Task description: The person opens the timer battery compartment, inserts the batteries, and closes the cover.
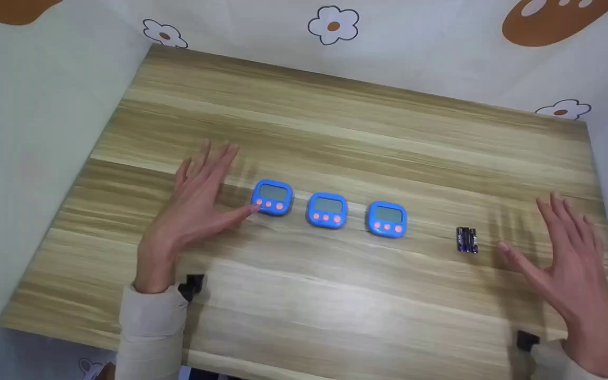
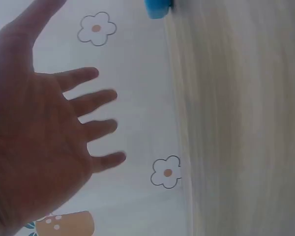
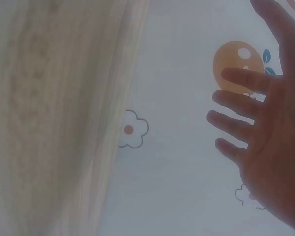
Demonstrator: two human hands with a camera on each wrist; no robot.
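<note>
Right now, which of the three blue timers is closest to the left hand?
The left-end timer; the left hand's thumb reaches its edge, unlike the other two.

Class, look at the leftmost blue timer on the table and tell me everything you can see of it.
The leftmost timer is a small, rounded-square device, apparently blue plastic, with a greyish blank screen above a row of three pink buttons. It sits on the wooden table, face toward the camera, first in a row of three alike. The left hand lies open beside it, thumb tip at its lower left corner, seemingly touching. The left wrist view shows only a blue corner.
</note>
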